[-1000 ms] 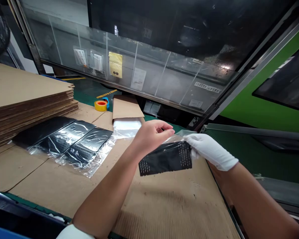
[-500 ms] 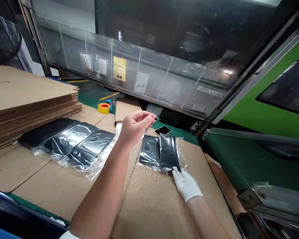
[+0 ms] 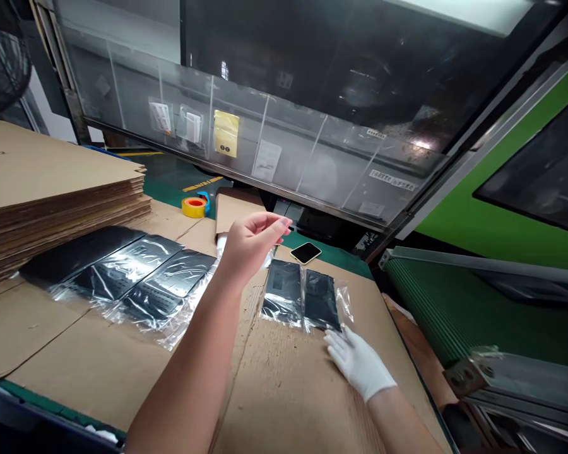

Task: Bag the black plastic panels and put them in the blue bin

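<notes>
Bagged panel (image 3: 320, 299) flat on cardboard (image 3: 284, 391) beside a second panel (image 3: 283, 290); long axis front to back, near end toward the gloved right hand (image 3: 358, 366), its fingers extended. Left hand (image 3: 252, 246) raised, fingertips pressed together; whether on anything cannot be told.

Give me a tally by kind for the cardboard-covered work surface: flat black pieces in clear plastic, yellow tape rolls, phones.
Flat black pieces in clear plastic: 5 visible (3 left, 2 right)
Yellow tape roll with orange core: 1
Black-screened phone with pale rim: 1
Total: 7
</notes>
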A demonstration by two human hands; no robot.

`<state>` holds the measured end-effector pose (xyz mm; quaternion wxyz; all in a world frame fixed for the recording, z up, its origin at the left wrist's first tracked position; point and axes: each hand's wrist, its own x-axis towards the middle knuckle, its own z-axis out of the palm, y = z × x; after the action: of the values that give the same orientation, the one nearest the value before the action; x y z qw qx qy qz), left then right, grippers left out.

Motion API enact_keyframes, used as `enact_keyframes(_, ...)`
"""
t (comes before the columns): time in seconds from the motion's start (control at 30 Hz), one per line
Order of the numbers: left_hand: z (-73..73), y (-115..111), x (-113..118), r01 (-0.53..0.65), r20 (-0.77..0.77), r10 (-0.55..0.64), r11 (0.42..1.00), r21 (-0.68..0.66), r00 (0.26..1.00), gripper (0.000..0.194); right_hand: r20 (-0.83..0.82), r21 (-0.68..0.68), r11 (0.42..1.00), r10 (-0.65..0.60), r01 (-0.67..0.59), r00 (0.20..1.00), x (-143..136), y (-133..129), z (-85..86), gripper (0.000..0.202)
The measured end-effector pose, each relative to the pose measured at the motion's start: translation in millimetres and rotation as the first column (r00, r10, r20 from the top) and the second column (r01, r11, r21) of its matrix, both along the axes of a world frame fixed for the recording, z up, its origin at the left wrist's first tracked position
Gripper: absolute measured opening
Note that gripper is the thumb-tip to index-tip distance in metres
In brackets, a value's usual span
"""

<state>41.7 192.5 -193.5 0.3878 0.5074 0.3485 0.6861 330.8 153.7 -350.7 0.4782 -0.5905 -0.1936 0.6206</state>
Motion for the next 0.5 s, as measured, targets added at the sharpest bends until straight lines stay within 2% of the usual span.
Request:
enact_keyframes(0.1, -0.1, 1.3, -2.0, -0.016, 0.009, 0.016, 1.0, -0.01, 1.0, 0.022, -0.065, -0.143, 0.988, 0.043, -0.052, 0.997, 6.7, -26.8, 26.5, 0.04)
enact_keyframes(0.13, 0.0, 1.5, -2.4, -0.028, 0.019, 0.028, 0.999, -0.016, 0.999, 0.022, -0.071, -0.135, 0.989, 0.057, -0.067, 0.996, 11.4, -33.0, 38.2, 0.038)
enact_keyframes(0.2, 0.7, 1.1, -2.8, -0.05, 0.036, 0.051, 0.998, -0.03, 0.998, 0.023, -0.023, 0.001, 0.998, 0.06, -0.06, 0.998, 25.9, -34.7, 65.6, 0.031)
enact_keyframes(0.27, 2.2, -0.4, -2.5, -0.081, 0.052, 0.083, 0.996, -0.045, 0.995, 0.023, 0.07, 0.212, 0.977, -0.007, -0.008, 0.998, 50.0, -20.1, 97.0, 0.028)
enact_keyframes(0.33, 5.2, -3.4, -1.7, -0.117, 0.062, 0.121, 0.991, -0.057, 0.991, 0.022, 0.134, 0.366, 0.925, -0.159, 0.1, 0.978, 84.9, 7.4, 128.8, 0.026)
enact_keyframes(0.4, 9.4, -8.0, -0.8, -0.158, 0.061, 0.161, 0.986, -0.059, 0.985, 0.021, 0.209, 0.375, 0.891, -0.348, 0.254, 0.914, 126.6, 38.9, 156.1, 0.026)
enact_keyframes(0.5, 15.3, -15.8, -0.3, -0.219, 0.045, 0.221, 0.975, -0.042, 0.974, 0.019, 0.278, 0.344, 0.849, -0.5, 0.401, 0.82, 186.0, 75.5, 184.0, 0.032)
